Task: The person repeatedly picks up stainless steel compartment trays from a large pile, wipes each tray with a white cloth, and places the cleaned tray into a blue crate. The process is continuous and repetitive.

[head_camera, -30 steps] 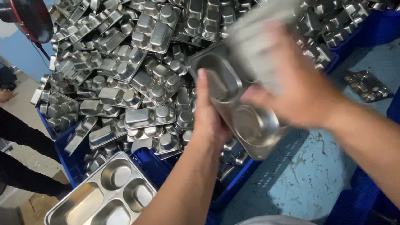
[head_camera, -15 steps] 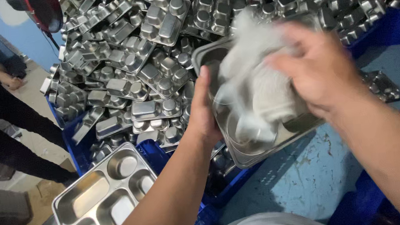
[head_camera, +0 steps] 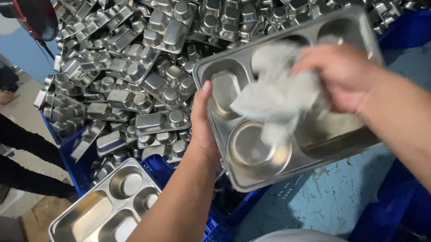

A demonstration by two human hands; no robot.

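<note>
The left hand [head_camera: 203,124] is closed around the left edge of a shiny, rectangular stainless-steel compartment tray [head_camera: 259,156], thumb up along the rim, fingers behind it and out of sight. The tray is held tilted in front of the person's body, above a blue surface with worn pale patches [head_camera: 329,199]. The right hand [head_camera: 343,77] is bunched shut on a crumpled white cloth [head_camera: 275,98] and presses it into the tray's middle compartments.

Relative to the held tray:
- Behind and to its left – a large heap of identical steel trays [head_camera: 139,65], most lying upside down, in blue plastic crates [head_camera: 78,170].
- Below its left side – a second steel tray lying face up [head_camera: 105,219].
- Far left – another person in dark clothing [head_camera: 7,147], partly out of frame.

Risks, as a judgement: the tray is gripped on one edge only, so firm pressure from the cloth could twist it out of the left hand and drop it. A thin pressed rim could also nick fingers if the hand slides along it.

Limits of view: the cloth is motion-blurred and hides the compartments beneath it. The tray's underside is not visible. Whether the tray is wet or dirty cannot be told.
</note>
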